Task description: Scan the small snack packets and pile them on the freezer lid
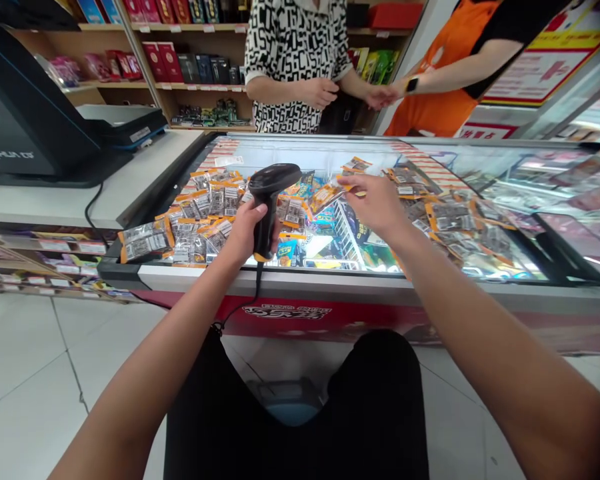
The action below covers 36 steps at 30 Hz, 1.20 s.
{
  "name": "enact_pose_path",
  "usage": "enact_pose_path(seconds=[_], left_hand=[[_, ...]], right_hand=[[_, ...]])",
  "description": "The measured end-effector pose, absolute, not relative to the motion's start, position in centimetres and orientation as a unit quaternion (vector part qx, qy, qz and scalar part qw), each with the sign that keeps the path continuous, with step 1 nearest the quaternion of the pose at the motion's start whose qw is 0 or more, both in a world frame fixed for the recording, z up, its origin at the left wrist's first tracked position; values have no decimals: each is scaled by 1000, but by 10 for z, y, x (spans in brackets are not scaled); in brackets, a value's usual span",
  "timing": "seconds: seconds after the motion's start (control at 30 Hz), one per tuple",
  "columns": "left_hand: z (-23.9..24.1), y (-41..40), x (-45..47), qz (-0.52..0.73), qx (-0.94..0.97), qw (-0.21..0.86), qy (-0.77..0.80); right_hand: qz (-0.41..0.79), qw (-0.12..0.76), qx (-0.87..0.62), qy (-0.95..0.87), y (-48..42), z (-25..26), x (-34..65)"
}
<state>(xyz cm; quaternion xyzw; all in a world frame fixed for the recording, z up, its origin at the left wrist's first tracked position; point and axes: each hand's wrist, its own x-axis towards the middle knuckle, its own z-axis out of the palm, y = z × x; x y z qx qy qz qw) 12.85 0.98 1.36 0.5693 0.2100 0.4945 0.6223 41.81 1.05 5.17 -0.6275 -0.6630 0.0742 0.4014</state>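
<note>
My left hand (246,230) is wrapped round the handle of a black barcode scanner (275,179), whose head points to the right. A cord runs down from its yellow-tipped base. The fingertips of my right hand (377,200) pinch a small orange-edged snack packet (325,197) just above the glass lid. To the left, many similar packets (193,220) with barcodes lie spread on the glass, some close behind the scanner. Another loose heap of packets (450,217) lies on the right, past my right wrist. Print on the packets is too small to read.
The packets lie on a chest freezer (310,279) with a wire basket (349,233) inside. On the left counter (130,190) stands a dark checkout machine (35,113). Two people (300,67) are across the freezer, one in an orange apron (433,73). Stocked shelves (200,83) rise behind.
</note>
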Motion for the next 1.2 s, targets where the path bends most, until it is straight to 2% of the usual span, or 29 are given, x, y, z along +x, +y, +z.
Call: enact_pose_path(seconds=[0.1,0.17,0.33,0.4,0.8,1.0,1.2], left_hand=[[14,9,128,488,576,623,206],[15,8,128,483,579,624,204],[12,7,127,452,594,635,200],[11,6,127,427,600,648,194],[16,0,130,372,612,680,158],[13,-3,127,312,634,686,174],[12,-3,127,311,633,684,186]], right_hand=[[56,394,-643,-654,12,41,416],[76,419,-650,-629,15,34,416],[248,537,-624,-511,24,11,413],[302,558,-608,-477,23,5,407],[336,462,-589,-571,-11,7,374],[392,490,-561,-540,-2,3,377],[386,511,-557,-529,0,1,377]])
